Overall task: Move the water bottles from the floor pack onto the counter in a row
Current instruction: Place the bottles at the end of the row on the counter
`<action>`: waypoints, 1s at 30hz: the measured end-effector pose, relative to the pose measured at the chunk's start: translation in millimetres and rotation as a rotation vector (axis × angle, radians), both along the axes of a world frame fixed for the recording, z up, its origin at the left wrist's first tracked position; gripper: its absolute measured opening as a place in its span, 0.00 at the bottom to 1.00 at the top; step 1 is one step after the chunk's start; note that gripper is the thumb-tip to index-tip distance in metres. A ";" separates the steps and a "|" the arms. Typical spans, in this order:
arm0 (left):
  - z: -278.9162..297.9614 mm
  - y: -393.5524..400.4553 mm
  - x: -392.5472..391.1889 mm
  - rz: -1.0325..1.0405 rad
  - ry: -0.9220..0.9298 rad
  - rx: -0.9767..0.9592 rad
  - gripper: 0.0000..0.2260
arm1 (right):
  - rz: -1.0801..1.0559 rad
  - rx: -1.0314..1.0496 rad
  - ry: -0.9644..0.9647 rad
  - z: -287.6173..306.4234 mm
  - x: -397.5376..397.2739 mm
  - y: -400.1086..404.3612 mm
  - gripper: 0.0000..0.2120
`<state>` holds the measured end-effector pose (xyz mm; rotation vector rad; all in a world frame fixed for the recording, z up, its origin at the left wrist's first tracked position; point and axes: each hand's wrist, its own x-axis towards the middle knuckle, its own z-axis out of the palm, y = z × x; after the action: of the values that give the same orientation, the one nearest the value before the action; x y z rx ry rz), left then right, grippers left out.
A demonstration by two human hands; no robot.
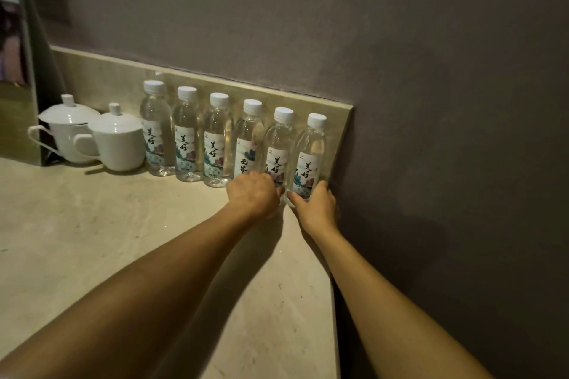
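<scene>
With both hands at the right end of the row, the right hand (pixel 317 206) has thumb and fingers (pixel 297 200) wrapped round the base of the end bottle (pixel 309 160). The left hand (pixel 252 194) is curled at the base of the next bottle (pixel 278 151); knuckles face the camera, so whether it grips or just presses I cannot tell.

Both bottles stand upright on the counter (pixel 123 240), against the backsplash (pixel 101 77). Six bottles total in the row (pixel 215 138), capped, roughly touching, labels mostly forward. The fourth one's label is turned differently. The end bottle sits just beside the counter's right edge by the wall (pixel 431 71). Two lidded cups (pixel 117 141) sit at the left end, touching or nearly touching the first bottle.

The floor pack is out of view, so remaining count is unknown. Looks like final alignment.

Risks:
- Pushing the end bottle further right could tip it off the edge.
- Low grip on tall, light bottles: a sideways nudge may topple one, then the neighbours domino.
- Shoving the row left could knock the cups.
</scene>
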<state>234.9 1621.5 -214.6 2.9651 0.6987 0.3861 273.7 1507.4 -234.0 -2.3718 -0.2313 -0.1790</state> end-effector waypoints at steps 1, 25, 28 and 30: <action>0.2 0.0 0.4 0.004 0.004 0.003 0.22 | -0.001 -0.006 -0.003 0.1 0.9 0.4 0.28; -3.4 -2.1 6.1 0.028 -0.019 0.046 0.24 | -0.007 -0.102 -0.070 -8.3 8.4 1.8 0.29; -4.0 -1.6 3.6 0.045 -0.048 0.086 0.25 | -0.001 -0.097 -0.070 -7.6 7.2 1.2 0.29; -6.2 -0.3 2.2 0.046 -0.075 0.097 0.26 | 0.002 -0.099 -0.073 -7.6 7.1 0.8 0.29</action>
<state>237.0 1621.2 -220.8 3.0101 0.7624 0.5462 280.7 1508.2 -241.6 -2.4656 -0.2826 -0.2592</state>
